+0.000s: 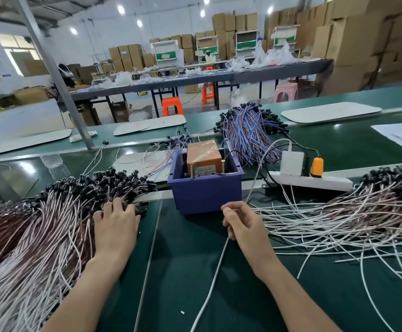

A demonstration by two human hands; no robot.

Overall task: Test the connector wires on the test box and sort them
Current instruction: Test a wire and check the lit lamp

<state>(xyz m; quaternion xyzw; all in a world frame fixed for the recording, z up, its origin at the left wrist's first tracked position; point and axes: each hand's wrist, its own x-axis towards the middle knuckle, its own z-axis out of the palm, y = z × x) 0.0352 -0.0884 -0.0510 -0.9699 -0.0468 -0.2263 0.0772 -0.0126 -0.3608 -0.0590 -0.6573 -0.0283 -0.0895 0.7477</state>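
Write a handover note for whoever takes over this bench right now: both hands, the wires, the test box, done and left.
Left hand rests on the left wire pile, touching its connectors. Right hand grips a white cord. Test box sits in the blue bin; a second pile lies right. Neither hand holds a wire at the box. Which pile is tested cannot be told; testing and sorting remain.

Head-worn camera looks forward and down over the bench [195, 271].
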